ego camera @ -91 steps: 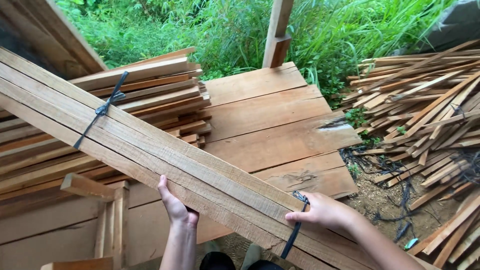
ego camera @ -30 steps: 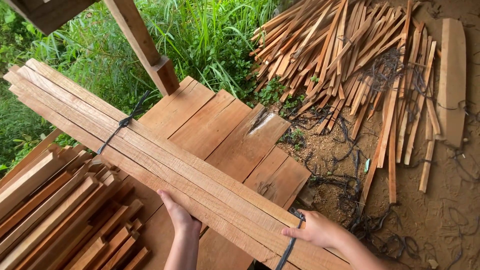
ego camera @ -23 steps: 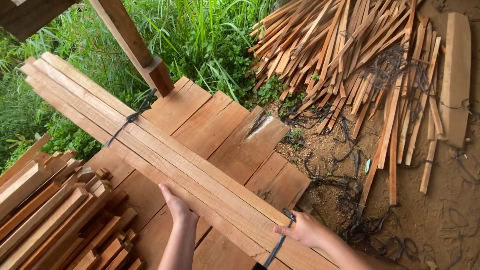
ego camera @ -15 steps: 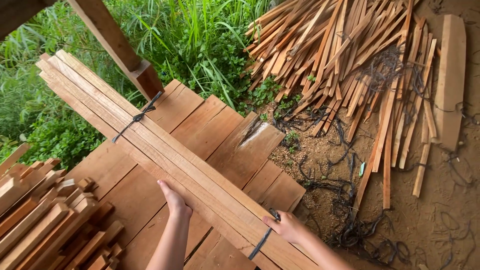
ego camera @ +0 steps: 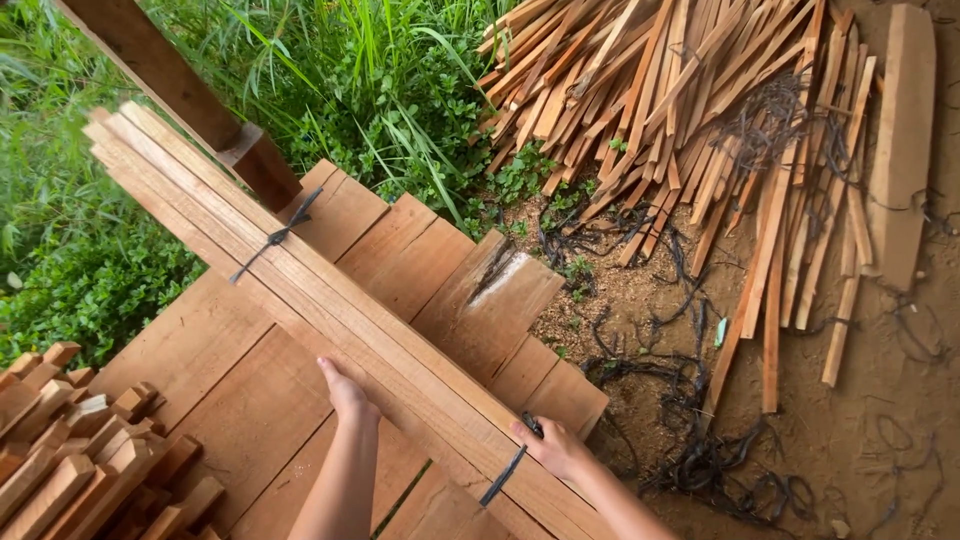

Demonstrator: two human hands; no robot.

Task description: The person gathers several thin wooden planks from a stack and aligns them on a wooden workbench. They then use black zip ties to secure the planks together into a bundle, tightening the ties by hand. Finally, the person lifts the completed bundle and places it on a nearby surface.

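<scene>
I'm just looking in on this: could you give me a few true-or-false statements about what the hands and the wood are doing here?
1. Both hands hold a tied bundle of wooden slats. True.
2. The right hand is next to a dark strap around the bundle. True.
3. The left hand holds a hammer. False: it grips the bundle's edge.
4. The loose pile of wood strips lies on a concrete floor. False: it lies on bare dirt beside grass.
5. The bundle hangs over a plank platform. True.

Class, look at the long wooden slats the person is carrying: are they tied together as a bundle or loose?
Tied. Two dark straps, the far strap and the near strap, wrap the bundle of slats, held by the left hand and right hand.
</scene>
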